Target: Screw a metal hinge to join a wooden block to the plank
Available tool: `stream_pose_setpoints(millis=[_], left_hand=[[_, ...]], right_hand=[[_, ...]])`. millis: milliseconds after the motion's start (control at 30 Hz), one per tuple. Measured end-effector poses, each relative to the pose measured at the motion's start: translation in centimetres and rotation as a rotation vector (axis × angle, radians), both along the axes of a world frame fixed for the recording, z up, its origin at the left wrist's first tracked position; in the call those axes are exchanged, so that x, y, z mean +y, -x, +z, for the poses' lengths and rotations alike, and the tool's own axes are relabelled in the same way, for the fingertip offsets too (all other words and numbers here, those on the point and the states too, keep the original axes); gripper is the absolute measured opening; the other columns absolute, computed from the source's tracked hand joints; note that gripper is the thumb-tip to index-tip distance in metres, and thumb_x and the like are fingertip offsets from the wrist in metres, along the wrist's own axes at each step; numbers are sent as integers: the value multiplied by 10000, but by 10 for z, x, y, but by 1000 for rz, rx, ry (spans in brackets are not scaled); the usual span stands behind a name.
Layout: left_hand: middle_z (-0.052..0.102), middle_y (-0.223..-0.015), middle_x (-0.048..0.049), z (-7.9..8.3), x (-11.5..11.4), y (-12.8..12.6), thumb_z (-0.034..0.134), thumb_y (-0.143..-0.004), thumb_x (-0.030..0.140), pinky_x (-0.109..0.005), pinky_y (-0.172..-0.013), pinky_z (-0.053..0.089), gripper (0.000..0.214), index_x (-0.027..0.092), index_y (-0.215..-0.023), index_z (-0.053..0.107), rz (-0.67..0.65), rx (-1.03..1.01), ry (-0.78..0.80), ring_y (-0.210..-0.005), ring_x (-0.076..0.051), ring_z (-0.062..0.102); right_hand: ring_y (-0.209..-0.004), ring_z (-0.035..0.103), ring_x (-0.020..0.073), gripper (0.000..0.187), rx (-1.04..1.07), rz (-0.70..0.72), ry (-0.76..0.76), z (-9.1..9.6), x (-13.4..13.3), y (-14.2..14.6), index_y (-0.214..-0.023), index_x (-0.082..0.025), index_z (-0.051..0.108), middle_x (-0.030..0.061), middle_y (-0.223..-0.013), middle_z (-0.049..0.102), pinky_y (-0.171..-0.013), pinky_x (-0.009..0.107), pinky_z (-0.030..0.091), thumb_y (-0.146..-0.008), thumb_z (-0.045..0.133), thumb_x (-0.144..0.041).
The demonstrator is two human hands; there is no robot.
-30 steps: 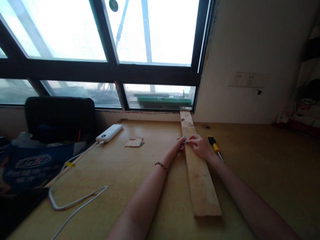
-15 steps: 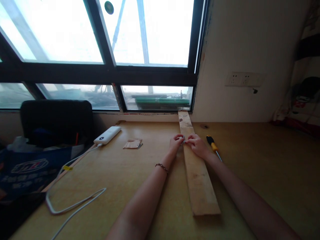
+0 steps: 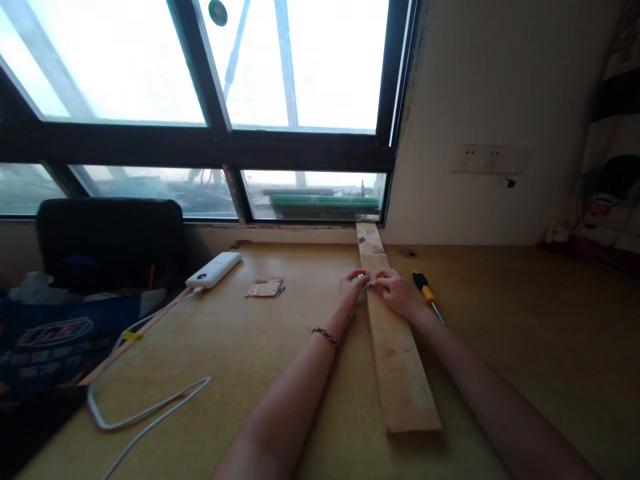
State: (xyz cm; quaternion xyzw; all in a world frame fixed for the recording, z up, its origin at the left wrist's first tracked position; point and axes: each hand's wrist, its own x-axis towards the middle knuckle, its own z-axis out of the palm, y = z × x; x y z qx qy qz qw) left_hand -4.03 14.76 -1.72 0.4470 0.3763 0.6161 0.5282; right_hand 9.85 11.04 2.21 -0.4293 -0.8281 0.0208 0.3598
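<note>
A long wooden board lies on the table, its far end near the window. Over the board's left edge, my left hand pinches a small shiny metal piece, too small to name exactly. My right hand rests on the board from the right, thumb and fingertips closed at the same metal piece. The fingertips of both hands nearly meet. Just right of my right hand is a screwdriver with a black and yellow handle.
On the wooden table, a small flat tan packet lies left of my hands, with thin dark pieces at its edge. A white power bank with a white cable is further left. A black chair stands beyond the left edge.
Hardly anything differs. Both hands stay at the metal piece above the board, and the view has shifted very slightly.
</note>
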Motion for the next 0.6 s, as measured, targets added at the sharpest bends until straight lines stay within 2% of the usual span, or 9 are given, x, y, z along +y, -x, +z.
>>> stream_pose_setpoints(millis=[200,433,600], left_hand=[[616,-697,-22,-1,2,-2,695,-525,259,-231,-637,413,258,134,-744,643,-55,-111,28,-644,-113,538],[624,-805,-60,2,5,1,684,-587,302,-266,-728,427,241,141,-766,667,62,94,-61,-795,-156,554],[616,-926,-70,11,3,-1,696,-603,319,-272,-805,417,243,149,-776,675,81,23,-169,-907,-166,545]], right_hand=[[-872,495,165,207,-14,0,3,2,-1,0,-792,-214,686,47,-883,579,-797,305,407,-800,503,-117],[-884,491,160,296,-25,-14,3,-1,0,-1,-812,-213,681,43,-897,580,-806,296,404,-757,462,-23],[-885,486,159,272,-42,-20,-9,-2,0,-1,-813,-219,675,38,-894,574,-807,291,399,-768,471,-45]])
